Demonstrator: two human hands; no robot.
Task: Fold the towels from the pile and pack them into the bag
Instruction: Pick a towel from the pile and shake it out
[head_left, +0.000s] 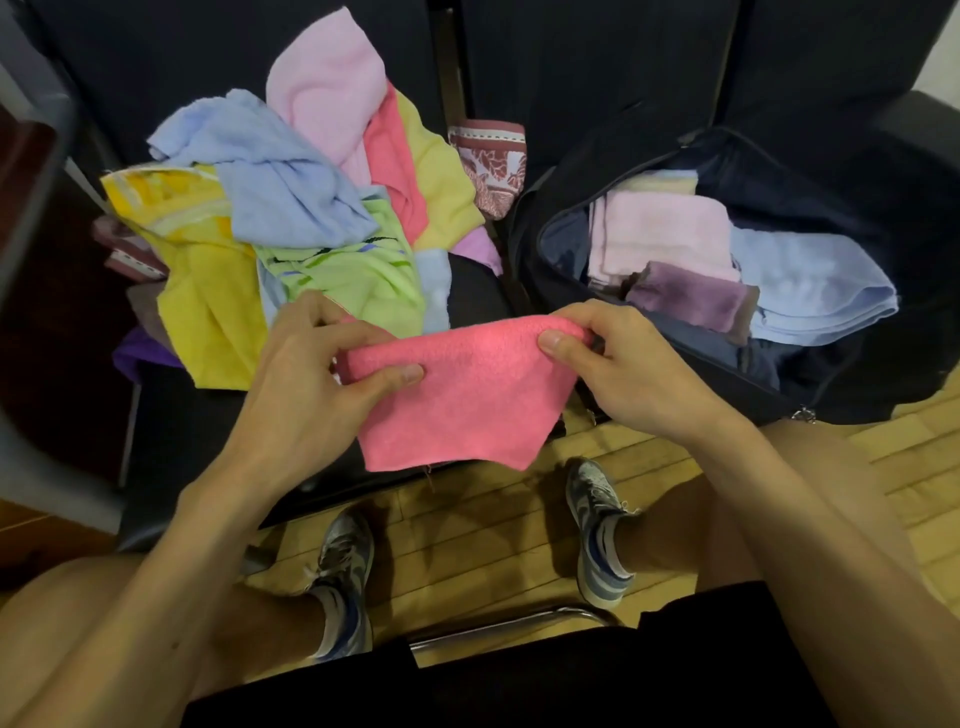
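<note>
A small pink towel (462, 400) hangs folded in front of me, held by its top edge. My left hand (311, 374) pinches its left top corner between thumb and fingers. My right hand (613, 364) pinches the right top corner the same way. Behind my left hand lies the pile of loose towels (291, 208) in blue, pink, yellow and green. To the right, the dark open bag (831, 374) holds folded towels: a pale pink one (660, 234), a purple one (691, 296) and a light blue one (810, 291).
The pile and bag rest on a dark sofa (597, 62). A patterned maroon cloth (493, 166) sits between pile and bag. My knees and shoes (597, 530) are below on a wooden floor, with a chair's metal bar (509, 623) near my lap.
</note>
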